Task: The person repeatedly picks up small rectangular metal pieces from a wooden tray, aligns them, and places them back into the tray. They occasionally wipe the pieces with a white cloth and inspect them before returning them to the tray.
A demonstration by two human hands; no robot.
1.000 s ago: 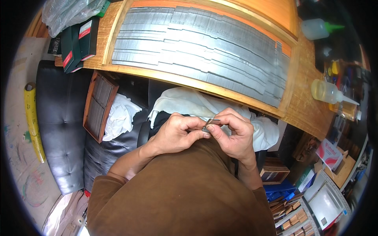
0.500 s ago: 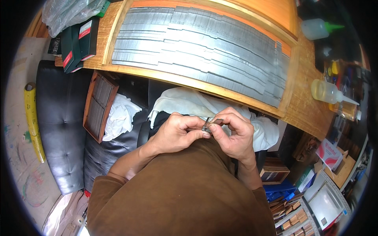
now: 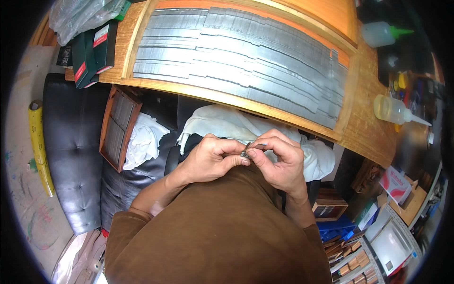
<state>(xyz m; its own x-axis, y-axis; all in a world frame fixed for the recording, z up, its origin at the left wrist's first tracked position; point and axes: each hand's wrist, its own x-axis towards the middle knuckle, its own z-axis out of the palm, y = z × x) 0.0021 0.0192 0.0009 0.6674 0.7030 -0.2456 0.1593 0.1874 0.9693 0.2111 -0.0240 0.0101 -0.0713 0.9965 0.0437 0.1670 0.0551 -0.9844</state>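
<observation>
Before the brown cloth shirt (image 3: 217, 222), the left hand (image 3: 210, 160) pinches small dark-grey flat pieces (image 3: 244, 153); beside them, the right hand (image 3: 283, 158) pinches one thin dark strip (image 3: 262, 144), showing narrower than just before, apparently turned.

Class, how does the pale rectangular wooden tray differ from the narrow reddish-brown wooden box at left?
The pale rectangular wooden tray is much larger than the narrow reddish-brown wooden box. The tray lies on the wooden desk, while the box rests on the black padded seat. Both hold rows of thin grey pieces.
</observation>
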